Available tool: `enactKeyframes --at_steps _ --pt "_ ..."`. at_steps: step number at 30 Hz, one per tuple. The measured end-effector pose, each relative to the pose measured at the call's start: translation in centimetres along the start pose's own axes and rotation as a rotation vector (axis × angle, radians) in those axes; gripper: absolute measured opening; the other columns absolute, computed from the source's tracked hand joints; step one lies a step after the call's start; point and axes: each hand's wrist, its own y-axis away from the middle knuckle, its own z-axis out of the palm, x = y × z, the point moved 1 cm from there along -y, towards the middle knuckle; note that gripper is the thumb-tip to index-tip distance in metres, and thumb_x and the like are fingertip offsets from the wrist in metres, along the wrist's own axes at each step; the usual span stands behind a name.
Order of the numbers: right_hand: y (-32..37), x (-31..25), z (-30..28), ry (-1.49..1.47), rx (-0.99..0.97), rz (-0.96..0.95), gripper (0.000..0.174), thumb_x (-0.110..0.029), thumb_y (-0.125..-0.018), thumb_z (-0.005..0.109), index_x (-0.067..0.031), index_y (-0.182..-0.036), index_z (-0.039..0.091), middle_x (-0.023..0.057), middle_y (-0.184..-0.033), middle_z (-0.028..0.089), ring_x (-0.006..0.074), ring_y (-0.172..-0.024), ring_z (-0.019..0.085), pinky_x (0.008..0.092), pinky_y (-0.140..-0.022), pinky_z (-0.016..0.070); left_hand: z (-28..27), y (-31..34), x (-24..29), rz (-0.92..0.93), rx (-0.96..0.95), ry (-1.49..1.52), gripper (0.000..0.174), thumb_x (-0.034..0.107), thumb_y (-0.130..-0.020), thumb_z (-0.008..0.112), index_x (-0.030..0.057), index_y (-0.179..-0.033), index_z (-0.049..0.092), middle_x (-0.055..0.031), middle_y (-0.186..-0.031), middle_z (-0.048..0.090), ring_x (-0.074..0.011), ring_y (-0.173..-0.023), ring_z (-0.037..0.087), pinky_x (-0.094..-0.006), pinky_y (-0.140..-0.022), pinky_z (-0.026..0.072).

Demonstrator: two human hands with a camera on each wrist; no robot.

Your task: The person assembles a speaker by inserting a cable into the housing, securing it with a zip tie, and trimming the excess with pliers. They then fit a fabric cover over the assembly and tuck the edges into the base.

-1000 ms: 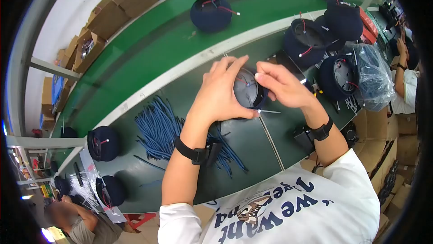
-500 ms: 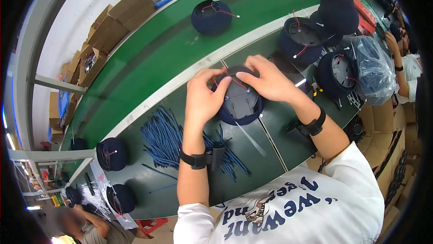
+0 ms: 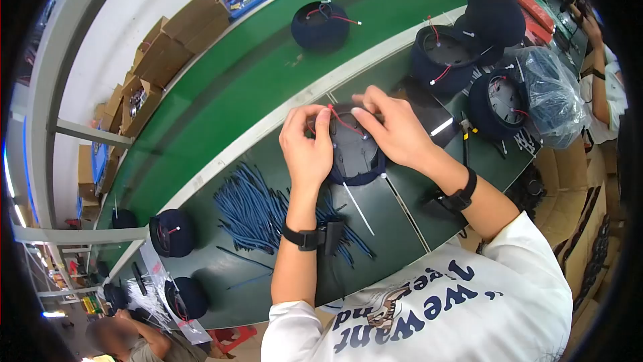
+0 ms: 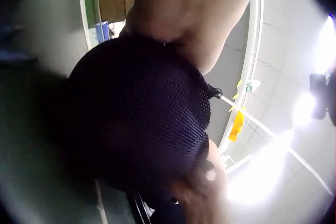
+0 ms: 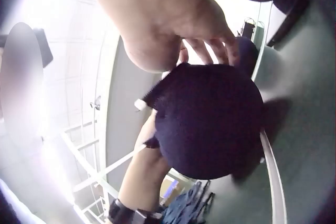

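Between my hands is a round navy mesh-covered shell (image 3: 370,176) with a grey plastic inside (image 3: 353,151), tilted toward me in the head view. My left hand (image 3: 307,148) grips its left far rim, thumb beside a red wire (image 3: 345,121) that runs across the opening. My right hand (image 3: 402,133) holds the right far rim, thumb on the inner side and fingers behind. A white cable tie (image 3: 359,209) hangs from the near edge. Both wrist views show the shell's dark rounded outside (image 4: 136,113), with fingers (image 5: 218,50) over its rim in the right one.
A heap of blue tubes (image 3: 251,211) lies left of my arm. Similar navy shells (image 3: 321,30) stand on the green belt (image 3: 221,101) and at the right, beside a clear plastic bag (image 3: 552,94). Pliers with yellow parts (image 3: 467,137) lie at the right. Other people sit at both ends.
The shell has turned, so its inside now faces me with the red wire showing. My left hand has moved from spanning the near side to the far rim. The cable tie now hangs downward.
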Motion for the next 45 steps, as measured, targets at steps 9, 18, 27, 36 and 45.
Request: enactKeyframes --at_steps 9,18,27,36,45 --pt "5.4 -4.2 -5.5 -0.067 -0.429 -0.012 0.025 -0.008 -0.089 0.081 -0.0045 -0.112 0.071 0.0077 -0.097 0.067 0.0155 -0.073 0.062 0.0312 -0.067 0.0520 -6.5 3.5 6.6 0.504 -0.733 -0.126 0.035 0.011 -0.077 0.087 0.0144 -0.112 0.082 -0.0089 -0.123 0.076 -0.0308 -0.122 0.067 -0.0514 -0.112 0.0463" --pt "7.2 -1.3 -3.9 -0.390 -0.268 0.132 0.014 0.002 -0.096 0.075 0.0022 -0.109 0.070 0.0065 -0.099 0.075 0.0102 -0.085 0.071 0.0270 -0.081 0.0579 -3.9 4.0 3.9 0.490 -0.515 0.004 0.015 0.008 -0.077 0.085 0.0091 -0.090 0.079 -0.0018 -0.082 0.063 -0.0238 -0.087 0.063 -0.0446 -0.097 0.0457" --pt "7.7 -0.6 -3.6 -0.610 -0.306 0.254 0.014 0.003 -0.098 0.073 0.0035 -0.111 0.068 0.0064 -0.105 0.073 0.0107 -0.097 0.070 0.0286 -0.091 0.0574 -4.1 4.2 3.7 0.458 -0.541 -0.070 0.015 0.008 -0.066 0.079 0.0057 -0.077 0.070 -0.0073 -0.090 0.049 -0.0293 -0.087 0.055 -0.0445 -0.096 0.0434" --pt "7.5 -0.7 -3.5 -0.559 -0.291 0.238 0.015 0.003 -0.096 0.076 0.0032 -0.109 0.069 0.0080 -0.102 0.074 0.0127 -0.095 0.072 0.0294 -0.088 0.0576 -4.6 4.1 4.0 0.446 -0.591 -0.062 0.015 0.008 -0.064 0.078 0.0058 -0.076 0.070 -0.0078 -0.091 0.049 -0.0297 -0.090 0.055 -0.0449 -0.096 0.0430" --pt "7.1 -1.6 -3.1 -0.389 -0.306 0.112 0.017 0.002 -0.096 0.075 0.0045 -0.112 0.070 0.0070 -0.099 0.076 0.0101 -0.092 0.072 0.0284 -0.084 0.0589 -4.5 4.2 4.1 0.465 -0.580 -0.086 0.016 0.008 -0.066 0.079 0.0067 -0.080 0.071 -0.0080 -0.092 0.049 -0.0302 -0.090 0.054 -0.0458 -0.098 0.0430"
